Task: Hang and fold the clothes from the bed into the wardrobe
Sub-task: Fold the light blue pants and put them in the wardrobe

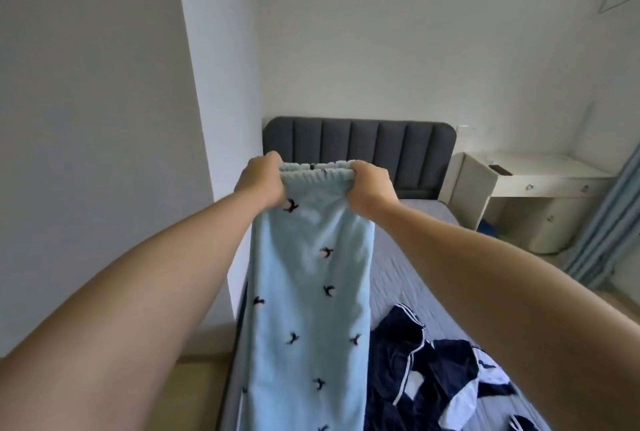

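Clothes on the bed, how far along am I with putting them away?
Done: nothing visibly finished; no wardrobe is in view. In hand: the left grip and right grip hold the light blue bird-print trousers up by the waistband. Left: a heap of navy and white clothes lies on the bed.

Open bed (415,257) ahead — navy clothes (433,371) right

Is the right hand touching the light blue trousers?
Touching: the head view shows the right hand gripping the top of the light blue trousers.
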### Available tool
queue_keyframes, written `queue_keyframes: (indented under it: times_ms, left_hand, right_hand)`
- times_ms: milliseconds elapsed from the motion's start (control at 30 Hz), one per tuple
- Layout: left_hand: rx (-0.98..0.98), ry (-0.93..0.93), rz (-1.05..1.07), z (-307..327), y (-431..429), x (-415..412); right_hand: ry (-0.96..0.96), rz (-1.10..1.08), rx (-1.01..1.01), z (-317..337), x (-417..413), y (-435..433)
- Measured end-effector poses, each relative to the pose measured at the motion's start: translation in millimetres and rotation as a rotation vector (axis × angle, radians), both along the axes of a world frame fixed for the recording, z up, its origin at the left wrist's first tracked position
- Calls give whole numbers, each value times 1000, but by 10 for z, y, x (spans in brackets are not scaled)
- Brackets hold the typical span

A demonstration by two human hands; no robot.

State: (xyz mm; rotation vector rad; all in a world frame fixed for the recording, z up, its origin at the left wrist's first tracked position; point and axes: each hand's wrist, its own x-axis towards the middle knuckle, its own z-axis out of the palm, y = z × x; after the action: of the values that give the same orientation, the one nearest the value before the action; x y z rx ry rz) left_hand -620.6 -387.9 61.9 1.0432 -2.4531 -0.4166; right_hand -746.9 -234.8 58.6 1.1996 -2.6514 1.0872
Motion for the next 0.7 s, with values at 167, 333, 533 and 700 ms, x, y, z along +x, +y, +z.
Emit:
queue_keyframes:
  times_ms: [167,333,533,700]
  left_hand:
    - [-150,434,-43,338,-488,-142]
    - [-230,627,-153,392,-646,-63]
    - [-150,584,-202,-208,-582,100]
    - [18,412,-172,-1309,-388,314]
  right_hand:
    - [182,-55,-197,333,-188,-548]
    - [302,-19,-363,406,-218,-608]
    - [351,43,-284,-110,-180,-483]
    - [449,105,56,-1149,-70,-263]
